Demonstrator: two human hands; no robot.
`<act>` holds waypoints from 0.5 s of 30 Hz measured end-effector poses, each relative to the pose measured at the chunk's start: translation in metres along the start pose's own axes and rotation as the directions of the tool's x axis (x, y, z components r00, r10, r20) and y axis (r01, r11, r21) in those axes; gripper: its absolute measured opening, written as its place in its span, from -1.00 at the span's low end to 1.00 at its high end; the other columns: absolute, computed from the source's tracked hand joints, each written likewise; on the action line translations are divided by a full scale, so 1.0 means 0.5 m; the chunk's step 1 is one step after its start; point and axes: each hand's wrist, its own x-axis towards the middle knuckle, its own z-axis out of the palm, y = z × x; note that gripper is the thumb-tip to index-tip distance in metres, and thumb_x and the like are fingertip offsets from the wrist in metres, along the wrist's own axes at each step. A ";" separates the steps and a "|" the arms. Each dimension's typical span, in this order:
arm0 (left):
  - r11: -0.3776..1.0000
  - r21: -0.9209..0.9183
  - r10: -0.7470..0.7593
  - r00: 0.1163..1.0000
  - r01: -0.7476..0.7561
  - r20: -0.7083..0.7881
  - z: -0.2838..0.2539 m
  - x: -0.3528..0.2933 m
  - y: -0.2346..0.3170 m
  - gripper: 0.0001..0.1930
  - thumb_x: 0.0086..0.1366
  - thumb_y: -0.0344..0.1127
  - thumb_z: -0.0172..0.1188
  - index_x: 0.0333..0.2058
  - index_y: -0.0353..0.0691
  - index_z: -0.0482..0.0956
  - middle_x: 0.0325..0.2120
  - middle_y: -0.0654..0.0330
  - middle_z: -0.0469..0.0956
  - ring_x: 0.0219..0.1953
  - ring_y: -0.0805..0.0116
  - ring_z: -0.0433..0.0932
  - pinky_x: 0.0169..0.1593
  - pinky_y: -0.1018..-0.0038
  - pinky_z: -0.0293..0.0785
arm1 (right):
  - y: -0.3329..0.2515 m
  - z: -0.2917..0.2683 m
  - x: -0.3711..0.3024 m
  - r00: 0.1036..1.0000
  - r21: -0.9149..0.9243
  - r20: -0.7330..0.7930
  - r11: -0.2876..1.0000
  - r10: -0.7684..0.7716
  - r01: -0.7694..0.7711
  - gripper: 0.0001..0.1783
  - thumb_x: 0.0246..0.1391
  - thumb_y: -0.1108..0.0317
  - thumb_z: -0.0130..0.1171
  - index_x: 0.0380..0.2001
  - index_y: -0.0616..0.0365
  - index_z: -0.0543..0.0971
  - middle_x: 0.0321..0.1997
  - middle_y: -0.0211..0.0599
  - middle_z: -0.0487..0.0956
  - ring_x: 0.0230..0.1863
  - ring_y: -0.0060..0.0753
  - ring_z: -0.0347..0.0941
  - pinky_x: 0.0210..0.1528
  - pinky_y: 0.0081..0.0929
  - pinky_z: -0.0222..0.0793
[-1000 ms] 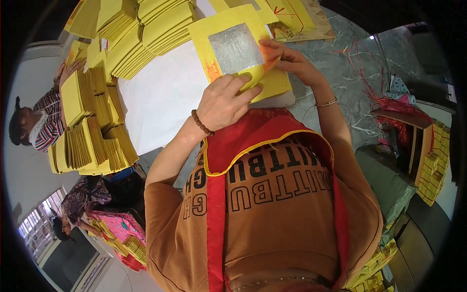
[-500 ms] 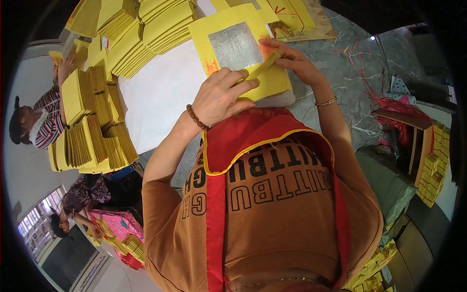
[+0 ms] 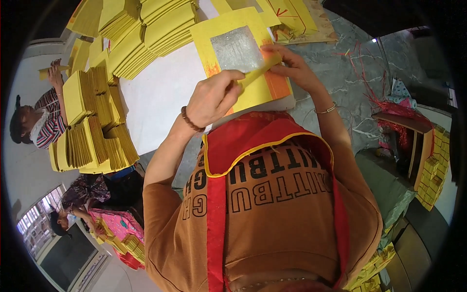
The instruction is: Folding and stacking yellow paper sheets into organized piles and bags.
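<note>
A yellow paper sheet (image 3: 202,39) with a silvery square (image 3: 237,48) and orange patches lies at the near right edge of a white table. My left hand (image 3: 211,99) is closed, its thumb and forefinger pinching the left end of a rolled or folded yellow paper strip (image 3: 258,72). My right hand (image 3: 296,68) holds the strip's right end between thumb and fingers. The strip slants over the sheet's lower part and is slightly blurred. Whether it is a separate paper from the one below, I cannot tell.
Stacks of folded yellow paper (image 3: 170,24) line the table's far side, with more stacks (image 3: 92,121) at left. Two co-workers handle yellow papers at left. Red strings (image 3: 372,87) and a wooden stand (image 3: 416,141) are at right. The white tabletop (image 3: 155,92) shows between.
My left fingers, spread over the strip before, are now drawn into a pinch at its end. An orange patch now shows below the strip. The far-left co-worker's hand has lifted a yellow paper.
</note>
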 end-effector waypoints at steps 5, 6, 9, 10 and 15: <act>0.994 0.005 0.109 0.994 -0.109 -0.006 -0.048 -0.025 -0.035 -0.27 -0.06 -0.04 0.34 0.06 -0.20 0.27 -0.03 0.08 0.38 0.06 0.07 0.29 0.09 0.29 0.16 | 0.001 0.013 -0.005 0.995 0.056 -0.096 0.998 -0.033 0.038 -0.86 -0.02 0.50 0.10 -0.32 0.13 0.48 0.17 -0.30 0.28 0.20 -0.43 0.14 0.16 -0.48 0.10; 0.991 0.107 0.085 0.996 -0.085 0.007 -0.036 -0.027 -0.041 -0.43 -0.01 -0.26 0.26 0.03 -0.16 0.34 -0.01 0.11 0.36 0.09 0.11 0.24 0.11 0.29 0.10 | 0.004 0.015 -0.001 0.996 0.052 -0.081 0.998 -0.035 0.040 -0.86 -0.02 0.50 0.10 -0.32 0.13 0.48 0.17 -0.30 0.28 0.20 -0.43 0.14 0.16 -0.48 0.10; 0.937 0.312 0.206 0.971 -0.159 -0.122 0.003 -0.029 -0.085 -0.52 -0.06 -0.49 0.13 -0.06 -0.12 0.45 -0.03 0.13 0.38 0.04 0.16 0.29 0.05 0.32 0.16 | 0.011 0.004 0.000 0.994 -0.062 -0.050 0.994 -0.097 0.094 -0.86 -0.04 0.51 0.10 -0.34 0.12 0.48 0.20 -0.25 0.25 0.24 -0.34 0.10 0.20 -0.42 0.06; 0.941 0.299 0.225 0.953 -0.158 -0.205 0.013 -0.025 -0.085 -0.50 -0.15 -0.60 0.02 -0.14 -0.09 0.52 -0.06 0.16 0.41 -0.02 0.19 0.33 -0.02 0.32 0.21 | 0.012 -0.002 0.002 0.982 -0.155 -0.023 0.971 -0.187 0.182 -0.79 -0.06 0.48 0.12 -0.27 0.07 0.50 0.19 -0.31 0.27 0.25 -0.31 0.09 0.23 -0.39 0.02; 0.883 0.427 0.305 0.929 -0.195 -0.207 -0.008 -0.036 -0.066 -0.53 -0.10 -0.58 0.02 -0.14 -0.06 0.52 -0.12 0.19 0.44 -0.09 0.22 0.37 -0.11 0.35 0.25 | -0.066 0.019 -0.003 0.912 -0.711 0.051 0.627 -0.406 0.319 -0.75 -0.11 0.40 0.15 -0.26 -0.02 0.54 0.13 -0.39 0.35 0.27 -0.19 0.07 0.28 -0.26 -0.10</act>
